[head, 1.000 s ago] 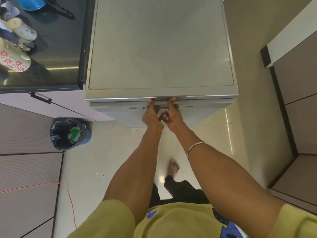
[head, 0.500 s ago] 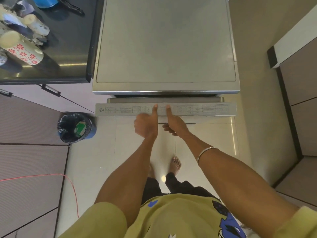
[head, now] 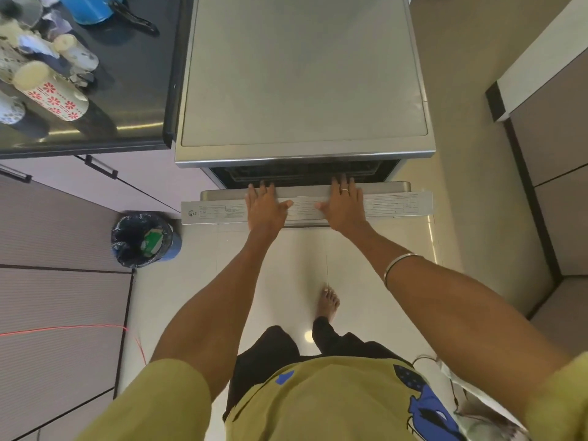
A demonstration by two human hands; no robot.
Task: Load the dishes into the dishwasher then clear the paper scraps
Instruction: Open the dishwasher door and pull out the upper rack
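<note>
A steel dishwasher point(head: 302, 78) stands in front of me with its door point(head: 397, 203) tipped partly open, and a dark gap point(head: 302, 173) shows the rack inside. My left hand point(head: 264, 208) and my right hand point(head: 343, 206) lie flat on the door's top edge, fingers straight and reaching over it toward the gap. On the black counter point(head: 127, 90) at the left stand a red-flowered mug point(head: 52, 90), other patterned cups point(head: 74, 50) and a blue pot point(head: 89, 6). Crumpled paper scraps point(head: 41, 43) lie among them.
A bin with a black liner point(head: 144, 238) stands on the floor left of the door. A cabinet point(head: 547, 138) lines the right side. A thin red cable point(head: 63, 328) runs along the left floor. My bare foot point(head: 329, 302) is on the pale tiles below the door.
The door has swung further out and the dark opening now shows. Both hands moved apart from its handle and now lie flat on its top edge.
</note>
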